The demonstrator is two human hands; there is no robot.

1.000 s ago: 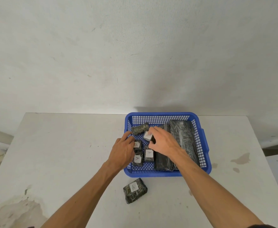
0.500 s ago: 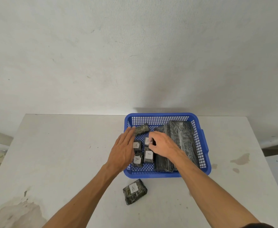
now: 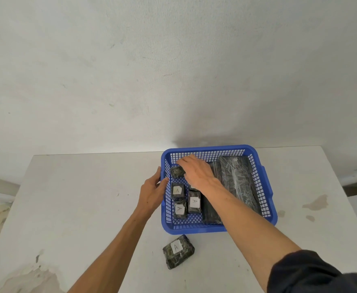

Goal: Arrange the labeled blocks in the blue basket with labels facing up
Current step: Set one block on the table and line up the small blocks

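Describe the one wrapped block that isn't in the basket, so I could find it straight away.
Start at the blue basket on the white table. Just outside its near wall, on the bare tabletop between the person's two forearms, lies a dark wrapped block with a white label marked "A" facing up. Unlike the labeled blocks inside the basket, it sits alone on the table, touched by neither hand.

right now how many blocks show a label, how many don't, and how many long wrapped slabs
small dark wrapped blocks with a white A label showing: 4
small dark wrapped block, no label showing: 1
long dark wrapped slabs: 2
total: 7
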